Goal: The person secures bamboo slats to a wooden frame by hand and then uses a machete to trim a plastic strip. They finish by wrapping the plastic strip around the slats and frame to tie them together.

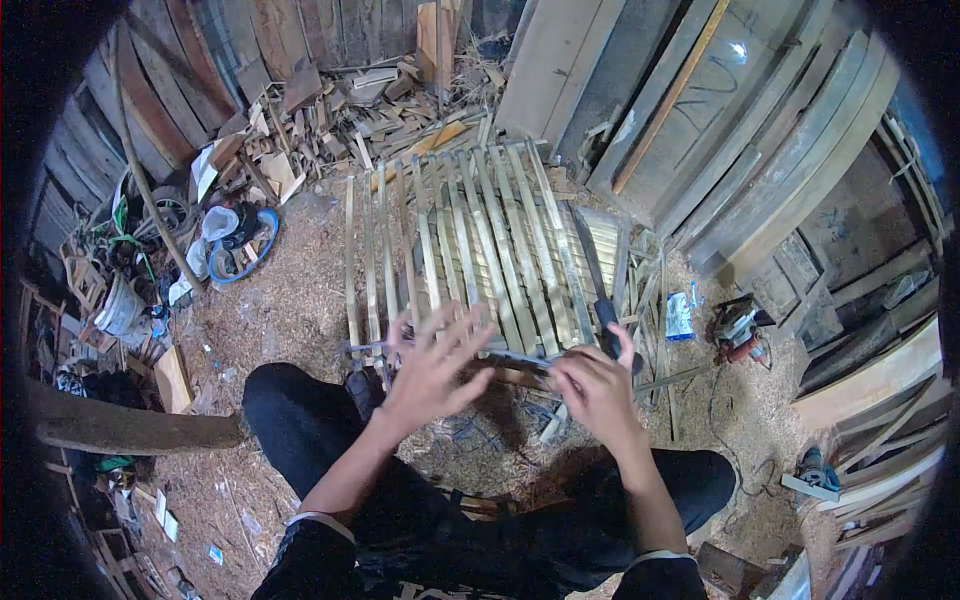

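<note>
Slatted bamboo strips lie side by side in front of me, joined into a rack whose near edge is by my hands. My left hand is held over that near edge, fingers spread and a little blurred, with nothing visible in it. To its right, my right hand has its fingers pinched on a thin dark strip that runs along the near ends of the slats. A long knife with a black handle lies on the right side of the rack, its handle just beyond my right hand.
Wood shavings cover the ground. Scrap wood is heaped at the back, and boards lean at the back right. A blue basin stands left, a red-and-grey power tool right. A wooden beam juts in from the left.
</note>
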`<action>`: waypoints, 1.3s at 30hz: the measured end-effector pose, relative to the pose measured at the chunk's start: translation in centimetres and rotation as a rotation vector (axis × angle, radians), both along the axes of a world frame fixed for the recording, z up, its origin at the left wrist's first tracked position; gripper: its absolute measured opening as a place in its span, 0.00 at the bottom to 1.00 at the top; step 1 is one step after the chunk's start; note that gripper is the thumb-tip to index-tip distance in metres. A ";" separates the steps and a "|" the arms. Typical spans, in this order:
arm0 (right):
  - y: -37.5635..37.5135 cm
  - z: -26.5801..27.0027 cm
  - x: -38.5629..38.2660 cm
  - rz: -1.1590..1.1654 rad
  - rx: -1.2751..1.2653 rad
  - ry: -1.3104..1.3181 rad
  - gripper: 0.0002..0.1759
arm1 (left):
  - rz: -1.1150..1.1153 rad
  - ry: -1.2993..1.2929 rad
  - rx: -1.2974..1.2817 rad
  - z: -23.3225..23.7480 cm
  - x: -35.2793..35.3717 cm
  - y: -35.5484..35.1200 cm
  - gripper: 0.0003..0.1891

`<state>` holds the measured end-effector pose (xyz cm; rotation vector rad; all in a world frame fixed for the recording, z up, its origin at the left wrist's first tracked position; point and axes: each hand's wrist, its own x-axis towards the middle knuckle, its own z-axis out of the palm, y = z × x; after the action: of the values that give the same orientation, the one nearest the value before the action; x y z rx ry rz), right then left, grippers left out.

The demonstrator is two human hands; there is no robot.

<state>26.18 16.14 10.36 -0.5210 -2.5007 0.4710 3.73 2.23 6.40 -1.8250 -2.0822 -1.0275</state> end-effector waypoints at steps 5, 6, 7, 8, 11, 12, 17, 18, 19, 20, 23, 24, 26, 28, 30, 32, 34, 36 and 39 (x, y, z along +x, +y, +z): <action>-0.7 -1.0 -1.3 0.054 0.069 0.056 0.05 | -0.323 -0.024 -0.106 -1.5 1.3 0.4 0.14; -0.6 -1.1 -1.3 0.060 0.063 0.046 0.04 | -0.273 -0.050 -0.039 -0.8 1.5 0.6 0.10; -0.5 -1.2 -1.3 0.065 0.058 0.037 0.04 | -0.276 -0.051 -0.037 -0.8 1.1 0.8 0.10; -0.4 -1.1 -1.2 0.062 0.059 0.036 0.04 | -0.174 0.001 0.017 -0.8 0.5 0.8 0.09; -0.3 -0.9 -0.9 0.053 0.043 0.039 0.04 | -0.015 0.101 0.095 -0.2 -2.0 1.3 0.08; -0.2 -0.8 -0.8 0.040 0.037 0.041 0.04 | 0.066 0.111 0.115 -0.1 -2.6 1.2 0.09; 0.5 -1.0 0.6 -0.002 0.041 0.028 0.04 | 0.262 0.127 0.116 -0.8 -5.7 0.0 0.11; 0.6 -1.0 0.8 -0.024 0.042 0.021 0.04 | 0.340 0.114 0.103 -0.8 -6.3 -0.2 0.10; 0.7 -1.0 1.0 -0.045 0.043 0.013 0.03 | 0.419 0.101 0.090 -0.9 -6.8 -0.4 0.09; 0.8 -1.1 1.2 -0.052 0.058 0.023 0.03 | 0.436 0.047 0.103 -1.1 -7.4 -0.6 0.07; 1.1 -1.0 1.5 -0.042 -0.008 -0.019 0.03 | 0.504 0.016 -0.001 -1.0 -7.5 -0.3 0.05; 1.1 -1.4 1.5 -0.041 -0.005 -0.014 0.02 | 0.460 -0.057 -0.162 -1.4 -7.5 -0.6 0.12; 1.1 -1.3 1.3 -0.040 -0.015 -0.022 0.02 | 0.381 0.004 -0.114 -0.1 -5.1 0.0 0.17; 1.0 -1.3 1.1 -0.036 -0.025 -0.034 0.02 | 0.305 0.060 -0.066 0.1 -2.8 0.6 0.24; 0.7 -1.5 0.6 0.003 0.015 -0.021 0.02 | 0.024 0.016 -0.011 -0.1 -1.1 0.6 0.34; 0.2 -1.4 0.1 0.024 0.009 -0.022 0.02 | -0.082 0.060 -0.020 0.0 1.0 0.9 0.27; -0.2 -1.5 -0.4 0.054 0.012 -0.011 0.03 | -0.184 0.104 -0.022 -0.2 1.7 1.1 0.21; -0.4 -1.5 -0.9 0.077 0.024 0.002 0.03 | -0.307 0.026 -0.084 -1.0 1.7 1.1 0.13; -0.3 -1.0 -0.9 0.072 -0.007 0.021 0.03 | -0.166 0.003 0.022 -1.8 -0.1 1.7 0.11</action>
<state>25.24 15.88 9.35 -0.4280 -2.5052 0.5099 3.66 3.89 4.56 -2.0143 -1.9359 -1.0811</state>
